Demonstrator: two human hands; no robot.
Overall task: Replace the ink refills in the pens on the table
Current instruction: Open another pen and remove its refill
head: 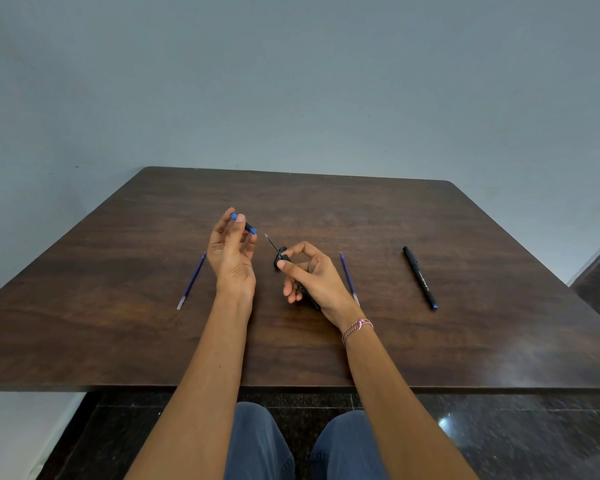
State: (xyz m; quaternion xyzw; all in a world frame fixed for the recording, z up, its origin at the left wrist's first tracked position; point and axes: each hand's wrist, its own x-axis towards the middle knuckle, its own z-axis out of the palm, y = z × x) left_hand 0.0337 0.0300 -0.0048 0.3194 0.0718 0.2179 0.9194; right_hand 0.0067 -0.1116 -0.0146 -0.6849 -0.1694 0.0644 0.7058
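We seem midway: our right hand [312, 275] grips the opened pen [277, 251], our left hand [231, 251] pinches its blue end piece [250, 228]; the second pen [420, 278] lies whole, apparently untouched.

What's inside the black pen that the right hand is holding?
A thin dark ink refill with a pointed tip sticks out of the front of the black pen barrel. The rest is hidden inside the barrel and behind the right hand.

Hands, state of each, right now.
Left hand: holding a short blue-tipped pen piece.
Right hand: holding the black pen body, refill tip exposed.
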